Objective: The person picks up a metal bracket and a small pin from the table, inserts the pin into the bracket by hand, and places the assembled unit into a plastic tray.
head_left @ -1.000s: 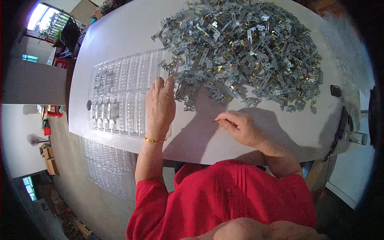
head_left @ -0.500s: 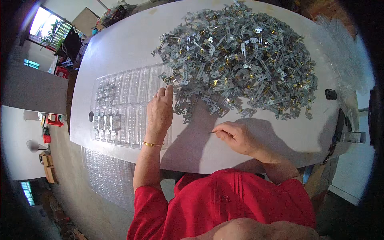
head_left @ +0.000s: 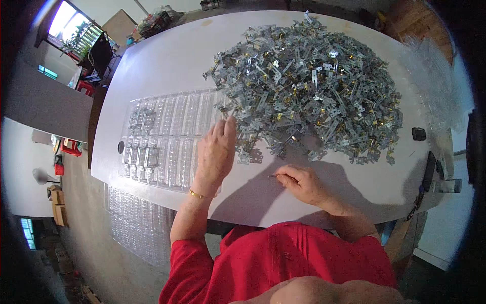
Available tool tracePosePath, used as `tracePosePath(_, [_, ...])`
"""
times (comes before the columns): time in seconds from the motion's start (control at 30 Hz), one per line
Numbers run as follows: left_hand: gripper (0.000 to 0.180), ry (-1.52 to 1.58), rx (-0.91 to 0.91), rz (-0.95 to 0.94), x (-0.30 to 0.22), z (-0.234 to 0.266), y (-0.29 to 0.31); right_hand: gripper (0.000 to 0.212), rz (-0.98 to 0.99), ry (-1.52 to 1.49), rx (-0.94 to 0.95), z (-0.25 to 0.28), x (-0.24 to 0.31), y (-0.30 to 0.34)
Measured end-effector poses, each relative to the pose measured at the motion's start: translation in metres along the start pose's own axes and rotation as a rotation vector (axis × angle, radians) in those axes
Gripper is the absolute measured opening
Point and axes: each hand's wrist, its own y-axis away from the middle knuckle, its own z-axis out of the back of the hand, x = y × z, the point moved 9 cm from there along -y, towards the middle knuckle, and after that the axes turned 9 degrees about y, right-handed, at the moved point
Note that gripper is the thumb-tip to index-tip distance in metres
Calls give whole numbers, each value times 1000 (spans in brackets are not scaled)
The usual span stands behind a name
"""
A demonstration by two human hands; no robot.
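A large heap of small stamped metal brackets [head_left: 309, 91], grey with some yellow bits, covers the far middle and right of the white table [head_left: 167, 55]. At the heap's near left edge is my left hand [head_left: 216, 149], its fingers bent together; their tips are hidden against the brackets. My right hand [head_left: 302, 185] is closed in a pinch in front of the heap, and a thin dark metal piece [head_left: 272, 176] sticks out leftward from its fingertips. Left of my left hand lies a clear plastic tray [head_left: 172, 119] with ridged slots; several brackets [head_left: 137, 161] sit in its left slots.
More clear trays [head_left: 136, 223] are stacked below the table's left edge. Clear plastic packaging [head_left: 433, 76] lies at the far right. Along the right edge are a small black object [head_left: 418, 134], a long dark tool [head_left: 428, 172] and a clear cup [head_left: 448, 186].
The whole view has shifted slightly. My left hand has moved a little to the right along the heap's edge. My right hand keeps its pinch in nearly the same place.
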Motion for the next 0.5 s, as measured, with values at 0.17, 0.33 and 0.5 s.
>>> tracePosePath(0.17, [29, 370, -136, -3, -19, 13, 7, 11, -39, -122, -56, 4, -16, 5])
tracePosePath(0.33, [11, 1528, 45, 474, -17, -43, 26, 13, 11, -304, -422, 56, -20, 3])
tracePosePath(0.5, [15, 2008, 258, 610, -29, -83, 40, 16, 16, -564, -446, 75, -26, 2])
